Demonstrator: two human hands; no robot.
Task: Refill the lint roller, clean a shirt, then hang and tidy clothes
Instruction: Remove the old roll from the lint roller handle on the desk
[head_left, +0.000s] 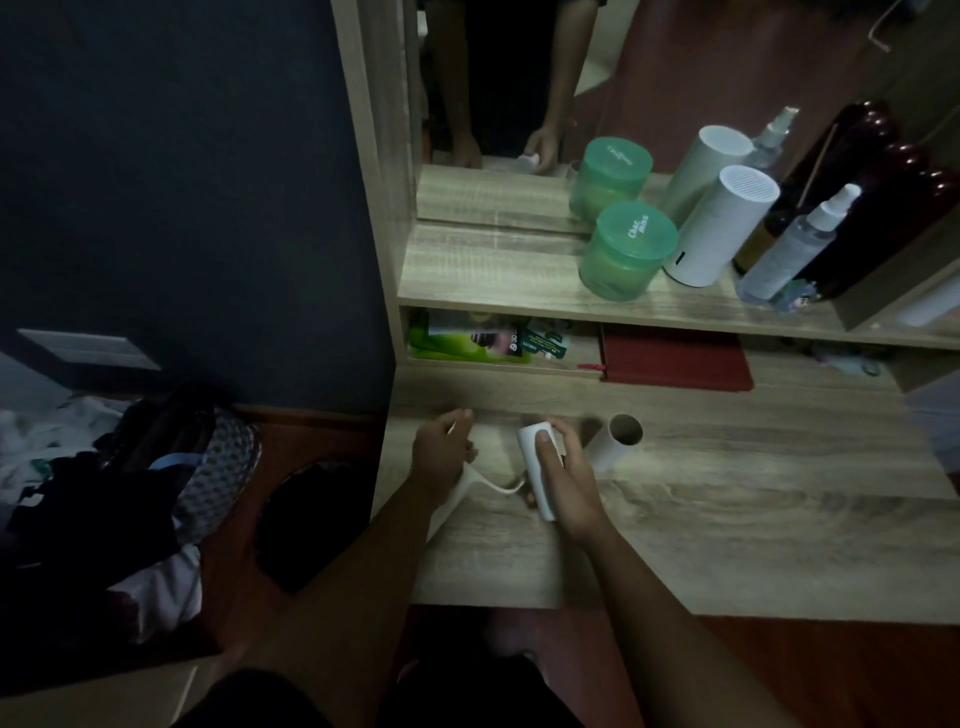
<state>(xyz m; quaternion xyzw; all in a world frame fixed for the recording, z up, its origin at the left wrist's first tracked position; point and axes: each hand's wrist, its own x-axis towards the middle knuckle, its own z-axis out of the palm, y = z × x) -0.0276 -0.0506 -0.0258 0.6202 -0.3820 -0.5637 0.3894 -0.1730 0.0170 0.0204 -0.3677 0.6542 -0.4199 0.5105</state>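
Observation:
My right hand (566, 478) grips a white lint roller refill (537, 470) held just above the wooden desk (727, 519). My left hand (441, 452) pinches a white sheet (488, 480) that curls from the refill back under my left wrist. An empty cardboard tube (615, 441) lies on the desk just right of my right hand. The roller's handle is not visible. A heap of clothes (104, 478) lies at the far left, below desk level.
On the shelf above stand a green tub (626, 249), a white cylinder (722, 234) and a spray bottle (795, 244), backed by a mirror (493, 104). A red notebook (675, 358) and packets (483, 338) lie under the shelf. A dark wall (182, 182) is left.

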